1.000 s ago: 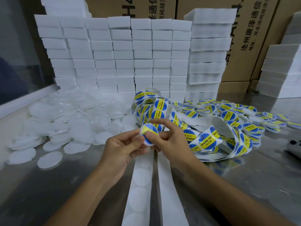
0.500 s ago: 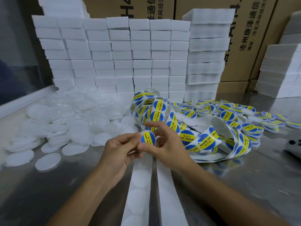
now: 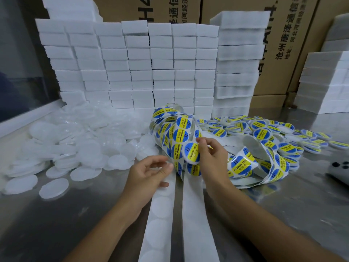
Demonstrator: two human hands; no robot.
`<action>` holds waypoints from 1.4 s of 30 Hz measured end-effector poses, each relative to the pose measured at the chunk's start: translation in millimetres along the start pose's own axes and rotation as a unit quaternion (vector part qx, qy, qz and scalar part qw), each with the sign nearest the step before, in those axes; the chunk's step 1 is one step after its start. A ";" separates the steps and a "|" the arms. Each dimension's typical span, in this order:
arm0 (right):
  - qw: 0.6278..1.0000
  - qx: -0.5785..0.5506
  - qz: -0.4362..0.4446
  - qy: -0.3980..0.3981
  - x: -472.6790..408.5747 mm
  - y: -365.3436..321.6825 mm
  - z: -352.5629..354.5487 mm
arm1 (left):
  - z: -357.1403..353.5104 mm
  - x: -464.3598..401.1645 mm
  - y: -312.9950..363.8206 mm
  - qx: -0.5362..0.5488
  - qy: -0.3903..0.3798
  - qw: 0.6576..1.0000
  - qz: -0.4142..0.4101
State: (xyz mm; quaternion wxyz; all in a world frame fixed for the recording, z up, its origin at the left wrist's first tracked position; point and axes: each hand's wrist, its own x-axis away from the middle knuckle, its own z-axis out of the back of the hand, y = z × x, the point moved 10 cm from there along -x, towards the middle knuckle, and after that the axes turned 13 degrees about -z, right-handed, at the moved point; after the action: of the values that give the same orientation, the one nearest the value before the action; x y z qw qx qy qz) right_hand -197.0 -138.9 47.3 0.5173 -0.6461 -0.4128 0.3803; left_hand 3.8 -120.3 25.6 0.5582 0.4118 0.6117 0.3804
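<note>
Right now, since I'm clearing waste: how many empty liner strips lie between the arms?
2: the left strip by the left hand, the right strip alongside it. Others may hide under the labels.

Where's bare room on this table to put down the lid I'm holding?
Bare steel table near-left, between the blank white discs and your left forearm; also near-right, between your right forearm and the phone. Crowded: labelled lids and label strips behind.
</note>
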 end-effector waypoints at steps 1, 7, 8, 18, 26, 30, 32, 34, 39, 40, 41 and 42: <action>1.000 0.001 -0.002 0.003 -1.0 -1.1 1.2 | -0.5 -0.3 -1.0 -0.009 -0.004 1.000 0.000; 0.998 0.054 0.028 0.011 0.7 -7.3 -3.8 | -9.0 2.0 -9.2 -0.031 -0.038 0.998 0.026; 0.998 0.052 0.035 0.023 1.0 -9.0 -1.1 | -11.1 2.7 -9.7 -0.032 -0.046 0.998 0.029; 0.999 0.035 0.026 0.010 4.3 -10.7 -4.4 | -26.8 6.1 -12.4 -0.008 -0.100 0.994 0.043; 0.986 0.011 0.018 -0.166 25.3 -12.7 -41.6 | -18.0 0.1 -4.0 0.010 -0.067 0.998 -0.010; 0.985 0.069 0.055 -0.147 24.4 -23.9 -37.8 | -3.1 -2.4 -8.3 0.070 0.008 0.997 0.027; 0.989 0.079 0.058 -0.112 17.1 -31.3 -25.2 | 10.7 -4.1 -14.4 0.079 0.057 0.994 0.055; 0.994 0.064 0.039 -0.079 5.9 -36.1 -9.1 | 22.1 -6.1 -16.5 0.074 0.089 0.991 0.062; 0.999 0.019 -0.028 0.011 -37.9 -43.1 36.3 | 24.5 -6.2 -18.7 0.060 0.097 0.991 0.073; 0.999 0.008 -0.045 0.024 -49.1 -43.9 44.3 | 22.6 -6.2 -19.0 0.055 0.091 0.991 0.076; 0.997 -0.002 -0.065 0.038 -61.3 -43.8 51.6 | 20.3 -6.1 -19.0 0.049 0.081 0.992 0.078; 0.995 -0.010 -0.088 0.052 -74.2 -42.1 59.0 | 18.4 -5.9 -18.6 0.043 0.073 0.993 0.081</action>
State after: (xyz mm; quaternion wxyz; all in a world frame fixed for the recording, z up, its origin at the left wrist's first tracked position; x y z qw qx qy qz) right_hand -284.6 -181.5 83.1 0.5634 -0.6312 -0.4440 0.2950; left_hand 20.9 -132.6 8.9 0.4610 0.4547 0.6314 0.4267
